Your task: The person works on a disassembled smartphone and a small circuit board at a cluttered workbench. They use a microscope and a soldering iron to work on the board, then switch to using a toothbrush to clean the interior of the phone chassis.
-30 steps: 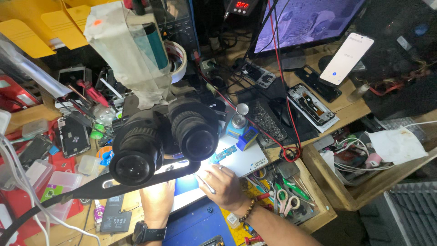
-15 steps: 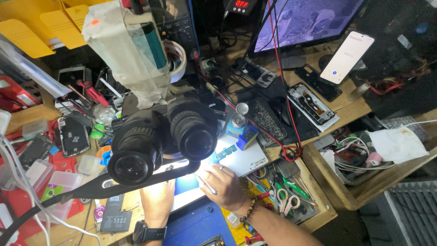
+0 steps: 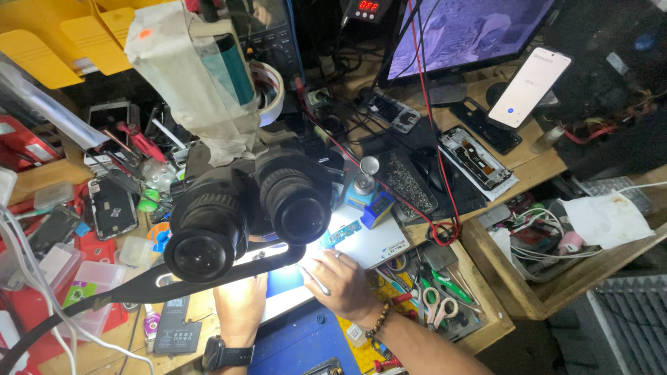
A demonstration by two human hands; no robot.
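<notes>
Right hand [image 3: 342, 281] seen closed around thin metal tweezers [image 3: 314, 281], tip aimed toward brightly lit work plate [image 3: 361, 239] under stereo microscope [image 3: 250, 208]. Beaded bracelet [image 3: 377, 321] worn on right wrist. Left hand [image 3: 241, 305] laid flat on lit surface beneath eyepieces, partly hidden by microscope arm; grip cannot be told. Black wristwatch [image 3: 226, 354] worn on left wrist. Green-handled scissors [image 3: 436, 298] lying just right of right forearm. Blue mat [image 3: 295, 344] between forearms.
</notes>
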